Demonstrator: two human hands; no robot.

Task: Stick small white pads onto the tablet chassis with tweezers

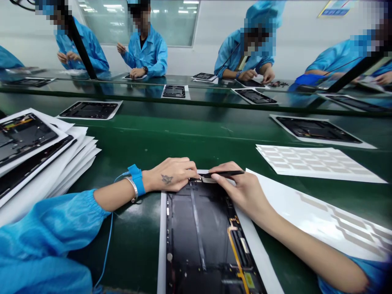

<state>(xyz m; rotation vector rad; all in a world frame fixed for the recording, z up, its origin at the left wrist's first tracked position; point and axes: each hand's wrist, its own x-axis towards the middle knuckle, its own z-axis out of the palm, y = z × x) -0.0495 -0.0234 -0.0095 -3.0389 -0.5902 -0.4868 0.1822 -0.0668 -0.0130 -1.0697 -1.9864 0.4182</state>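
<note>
in the lower middle of the frame, a flat black rectangular device shell (214, 228) lies on a white paper sheet (263, 255). near its top edge, the right hand (243, 190) pinches a slim black handheld tool (229, 173); the left hand (171, 174) has bent fingers there, but whether they grip anything i cannot tell.

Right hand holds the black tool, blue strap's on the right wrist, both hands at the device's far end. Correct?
Not quite: the blue strap is on the wrist of the left hand, as the head view shows. The right hand does hold the black tool, and both hands are at the far end of the device.
</note>
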